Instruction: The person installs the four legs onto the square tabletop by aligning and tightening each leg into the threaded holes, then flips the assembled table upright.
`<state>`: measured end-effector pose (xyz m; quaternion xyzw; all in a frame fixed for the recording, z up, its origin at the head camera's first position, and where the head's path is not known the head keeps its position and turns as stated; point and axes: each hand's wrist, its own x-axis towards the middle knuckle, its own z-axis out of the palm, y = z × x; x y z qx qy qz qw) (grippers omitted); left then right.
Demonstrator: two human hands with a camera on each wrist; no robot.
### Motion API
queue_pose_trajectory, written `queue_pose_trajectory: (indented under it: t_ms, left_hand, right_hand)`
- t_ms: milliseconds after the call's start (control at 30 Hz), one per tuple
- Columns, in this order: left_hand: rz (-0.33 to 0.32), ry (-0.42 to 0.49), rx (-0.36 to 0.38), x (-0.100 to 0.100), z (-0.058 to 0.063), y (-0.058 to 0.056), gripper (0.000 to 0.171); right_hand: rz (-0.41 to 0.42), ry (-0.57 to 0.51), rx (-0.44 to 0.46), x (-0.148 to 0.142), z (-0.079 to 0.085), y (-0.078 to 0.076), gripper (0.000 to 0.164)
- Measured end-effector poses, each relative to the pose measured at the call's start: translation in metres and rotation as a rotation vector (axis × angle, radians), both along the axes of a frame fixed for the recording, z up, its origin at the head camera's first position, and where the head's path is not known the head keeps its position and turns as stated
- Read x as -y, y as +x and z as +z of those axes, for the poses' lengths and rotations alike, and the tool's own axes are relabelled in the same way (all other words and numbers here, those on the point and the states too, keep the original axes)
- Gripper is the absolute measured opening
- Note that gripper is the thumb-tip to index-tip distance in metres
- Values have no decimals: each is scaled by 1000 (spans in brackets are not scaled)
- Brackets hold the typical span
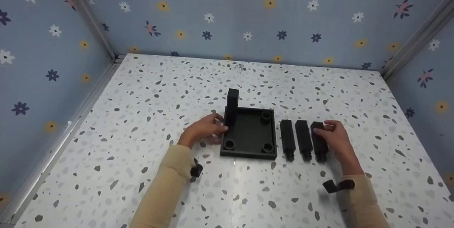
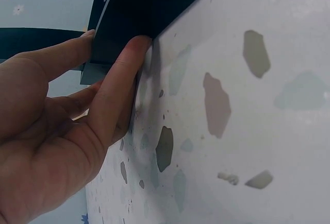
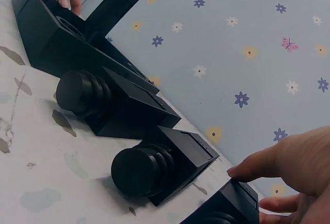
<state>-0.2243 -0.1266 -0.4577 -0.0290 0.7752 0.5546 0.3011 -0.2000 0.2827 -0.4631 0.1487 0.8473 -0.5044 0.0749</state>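
2 tan sleeves (image 1: 159, 187) are extending over the speckled table (image 1: 276, 196); right hand (image 1: 336, 138) is pinching the rightmost black post (image 1: 321, 145) in a row of 3 (image 1: 303, 138). Just left, the black tray (image 1: 248, 155) is sitting flat, left hand (image 1: 204, 128) pinching its left wall, thumb over the rim. 1 upright post (image 1: 232, 99) is standing in its far-left corner, 3 round sockets (image 1: 267, 148) showing, flowered wall (image 1: 227, 11) rising behind.

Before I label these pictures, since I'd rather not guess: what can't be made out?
Head: underside of the black tray, hidden by its floor.
Head: what lies beneath the upright post, covered by it.
Right wrist: round end of the rightmost post, mostly cut off by the bottom edge.
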Motion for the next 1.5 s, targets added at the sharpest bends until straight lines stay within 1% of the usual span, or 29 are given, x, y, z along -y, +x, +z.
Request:
queue_pose_trajectory:
  t_ms: [233,333,433,567,667,767,933,1167,1400,1500]
  left_hand:
    - [5,0,13,0,2,1,46]
    - [-3,-15,13,1,1,0,46]
    - [-17,-63,7,1,0,0,46]
    - [3,-28,20,2,-1,-1,46]
    - [29,38,37,1,-1,-1,46]
    - [33,36,37,0,0,-1,46]
    - [27,29,31,0,1,-1,46]
    - [11,31,27,0,2,0,44]
    - [4,26,26,0,1,0,46]
    - [0,18,16,0,1,0,44]
  right_hand:
    - [-3,46,6,1,-3,0,76]
    - [-7,50,8,1,-2,0,75]
    - [-2,46,13,1,-1,0,75]
    - [20,70,19,-1,1,1,71]
    - [28,84,25,-5,0,1,69]
    - [26,67,28,-8,-2,1,69]
    - [-1,51,42,-13,-4,0,69]
    - [-46,49,87,-15,-3,-3,69]
    - [-84,-10,134,-19,-2,-5,67]
    - [-78,-29,126,-21,-2,-5,66]
